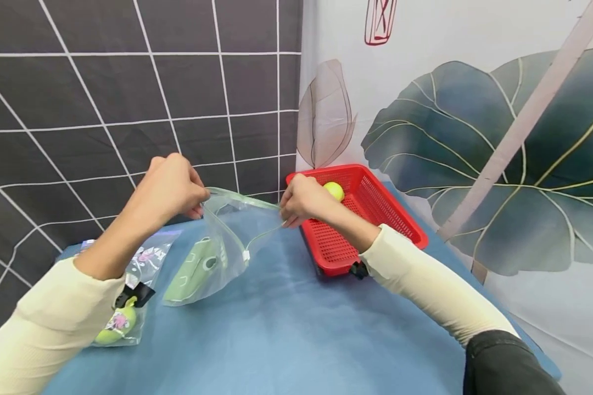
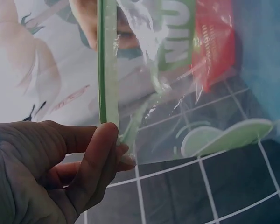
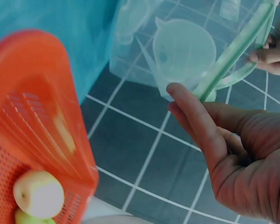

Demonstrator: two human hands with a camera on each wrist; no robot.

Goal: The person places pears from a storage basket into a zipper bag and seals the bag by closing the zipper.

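Observation:
A clear zip bag [image 1: 232, 241] with a green zip strip [image 2: 107, 70] and a white slider [image 1: 246, 255] hangs between both hands over the blue table. My left hand [image 1: 170, 184] pinches one end of its top edge between thumb and fingers. At the other end my right hand [image 1: 303, 200] pinches the green strip, beside the red basket [image 3: 60, 107]. Toward its lower left the bag shows a pale green patch; I cannot tell whether that is all print. The bag's mouth looks parted.
The red basket holds a yellowish round fruit [image 3: 38, 193] and a greener one [image 3: 30, 218], partly cut off. Under my left forearm lies another clear bag [image 1: 148, 258] with pink flower print and a green fruit [image 1: 116, 323] inside. A dark tiled backdrop rises behind the blue tabletop [image 1: 277, 340].

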